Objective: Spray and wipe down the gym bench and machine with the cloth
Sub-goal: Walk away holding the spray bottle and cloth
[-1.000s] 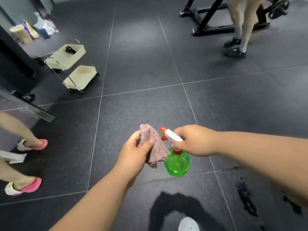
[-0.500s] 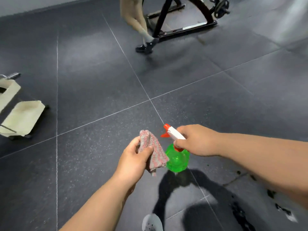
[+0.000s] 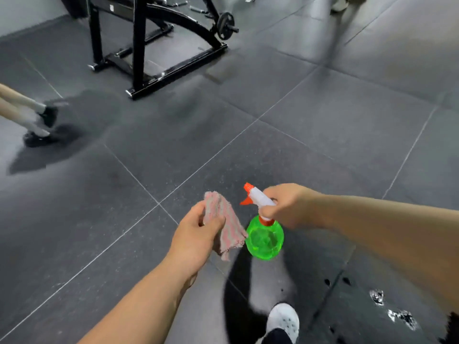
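The left hand is clenched on a crumpled pink-and-grey cloth, which hangs down just beside the green spray bottle. The right hand is wrapped around the bottle's white trigger head, orange nozzle pointing forward and left. Both hands are held close together over the dark tiled floor, near the walker's white shoe. The black gym machine stands well ahead at upper left, apart from the hands. Compared with half a second ago, the machine frame has swung leftward and looms larger, and another person's legs now show at the left edge.
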Motion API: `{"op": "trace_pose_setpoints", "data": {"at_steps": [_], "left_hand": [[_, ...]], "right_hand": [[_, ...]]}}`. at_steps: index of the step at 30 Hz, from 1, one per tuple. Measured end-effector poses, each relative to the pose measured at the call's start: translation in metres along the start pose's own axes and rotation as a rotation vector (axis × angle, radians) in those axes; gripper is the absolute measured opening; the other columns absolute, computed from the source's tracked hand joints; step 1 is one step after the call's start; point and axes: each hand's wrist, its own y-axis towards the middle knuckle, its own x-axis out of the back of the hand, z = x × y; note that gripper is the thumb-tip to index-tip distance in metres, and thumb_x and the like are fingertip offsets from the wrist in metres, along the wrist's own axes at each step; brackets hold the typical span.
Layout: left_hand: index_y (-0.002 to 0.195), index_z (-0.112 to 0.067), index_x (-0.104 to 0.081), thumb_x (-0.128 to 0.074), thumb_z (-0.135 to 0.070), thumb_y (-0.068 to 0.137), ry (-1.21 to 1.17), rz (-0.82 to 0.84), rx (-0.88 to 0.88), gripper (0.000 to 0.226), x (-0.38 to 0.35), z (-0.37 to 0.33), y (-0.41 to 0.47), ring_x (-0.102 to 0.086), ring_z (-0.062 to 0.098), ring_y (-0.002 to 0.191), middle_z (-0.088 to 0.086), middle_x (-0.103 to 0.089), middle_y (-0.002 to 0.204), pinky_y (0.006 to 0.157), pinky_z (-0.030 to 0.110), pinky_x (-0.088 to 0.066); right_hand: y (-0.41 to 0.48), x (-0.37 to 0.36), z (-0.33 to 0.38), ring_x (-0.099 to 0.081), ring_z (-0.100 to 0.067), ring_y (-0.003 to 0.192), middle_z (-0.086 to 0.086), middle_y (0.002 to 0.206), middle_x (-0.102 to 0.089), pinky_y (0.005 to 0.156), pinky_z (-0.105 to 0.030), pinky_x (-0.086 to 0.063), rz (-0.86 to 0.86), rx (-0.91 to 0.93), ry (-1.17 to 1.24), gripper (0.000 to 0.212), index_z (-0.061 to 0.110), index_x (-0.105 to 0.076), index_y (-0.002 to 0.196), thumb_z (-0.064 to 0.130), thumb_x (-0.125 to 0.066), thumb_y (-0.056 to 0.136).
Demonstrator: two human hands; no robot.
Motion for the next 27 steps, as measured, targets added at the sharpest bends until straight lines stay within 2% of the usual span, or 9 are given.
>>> {"op": "trace_pose_setpoints", "data": {"at_steps": [2, 5, 12, 15, 19, 22, 23, 25, 27], "left_hand": [[0.102, -0.029, -0.068, -0.060, -0.018, 0.092, 0.034, 0.020, -0.010, 0.017, -0.027, -0.028, 0.042, -0.070, 0.021, 0.087, -0.003, -0.075, 0.093, 0.088, 0.047, -0.053], [0.102, -0.032, -0.068, -0.061, -0.019, 0.092, 0.068, 0.054, -0.042, 0.018, -0.075, -0.070, 0.101, -0.069, 0.019, 0.096, -0.009, -0.074, 0.095, 0.093, 0.044, -0.052], [0.120, -0.029, -0.064, -0.064, -0.008, 0.089, 0.099, 0.253, -0.087, 0.037, -0.211, -0.146, 0.214, -0.068, 0.010, 0.101, -0.009, -0.073, 0.106, 0.098, 0.039, -0.051], [0.124, -0.024, -0.062, -0.063, -0.003, 0.089, 0.124, 0.397, -0.124, 0.040, -0.286, -0.179, 0.262, -0.067, 0.011, 0.102, -0.005, -0.072, 0.110, 0.095, 0.034, -0.052], [0.121, -0.022, -0.060, -0.059, -0.001, 0.092, 0.131, 0.581, -0.166, 0.036, -0.378, -0.224, 0.311, -0.066, 0.009, 0.097, -0.004, -0.070, 0.106, 0.083, 0.022, -0.053], [0.110, -0.020, -0.061, -0.056, 0.001, 0.093, 0.159, 0.736, -0.170, 0.027, -0.440, -0.254, 0.334, -0.065, 0.012, 0.093, -0.003, -0.069, 0.101, 0.072, 0.016, -0.053], [0.112, -0.019, -0.062, -0.056, 0.000, 0.094, 0.179, 0.777, -0.162, 0.027, -0.460, -0.260, 0.340, -0.065, 0.014, 0.095, -0.001, -0.069, 0.103, 0.072, 0.016, -0.053], [0.123, -0.018, -0.060, -0.058, -0.004, 0.094, 0.261, 0.843, -0.159, 0.032, -0.504, -0.270, 0.352, -0.066, 0.017, 0.103, 0.003, -0.069, 0.111, 0.080, 0.023, -0.055], [0.118, -0.019, -0.061, -0.058, -0.003, 0.093, 0.279, 0.898, -0.153, 0.030, -0.547, -0.281, 0.357, -0.067, 0.020, 0.100, 0.003, -0.070, 0.107, 0.081, 0.032, -0.055]], "right_hand": [[0.017, 0.036, -0.026, -0.049, -0.015, 0.067, 0.006, 0.074, -0.052, 0.055, -0.026, -0.034, -0.007, -0.047, 0.010, 0.013, 0.019, -0.060, 0.087, 0.029, -0.054, 0.093], [0.041, 0.086, -0.076, -0.053, -0.020, 0.077, 0.007, 0.075, -0.052, 0.059, -0.029, -0.037, -0.050, -0.096, 0.040, 0.012, 0.024, -0.057, 0.087, 0.032, -0.053, 0.095], [0.064, 0.184, -0.194, -0.050, -0.016, 0.067, 0.007, 0.071, -0.052, 0.049, -0.022, -0.031, -0.291, -0.287, 0.195, 0.024, 0.029, -0.047, 0.073, 0.031, -0.056, 0.096], [0.065, 0.225, -0.253, -0.053, -0.020, 0.076, -0.001, 0.088, -0.061, 0.052, -0.020, -0.034, -0.368, -0.395, 0.256, 0.010, 0.024, -0.060, 0.095, 0.033, -0.054, 0.097], [0.062, 0.264, -0.324, -0.056, -0.023, 0.081, -0.005, 0.096, -0.064, 0.058, -0.027, -0.039, -0.462, -0.567, 0.360, 0.019, 0.020, -0.063, 0.108, 0.032, -0.055, 0.096], [0.052, 0.289, -0.374, -0.050, -0.016, 0.071, 0.004, 0.082, -0.057, 0.051, -0.020, -0.032, -0.508, -0.672, 0.397, 0.009, 0.028, -0.056, 0.089, 0.032, -0.055, 0.097], [0.047, 0.297, -0.389, -0.047, -0.013, 0.066, 0.008, 0.076, -0.051, 0.049, -0.020, -0.030, -0.540, -0.712, 0.419, 0.019, 0.029, -0.049, 0.079, 0.031, -0.055, 0.097], [0.035, 0.310, -0.420, -0.045, -0.007, 0.060, 0.011, 0.070, -0.046, 0.048, -0.023, -0.028, -0.604, -0.799, 0.490, 0.030, 0.029, -0.041, 0.070, 0.030, -0.056, 0.097], [0.023, 0.319, -0.451, -0.046, -0.007, 0.060, 0.010, 0.070, -0.049, 0.049, -0.024, -0.029, -0.645, -0.866, 0.548, 0.030, 0.029, -0.042, 0.069, 0.029, -0.057, 0.096]]}}
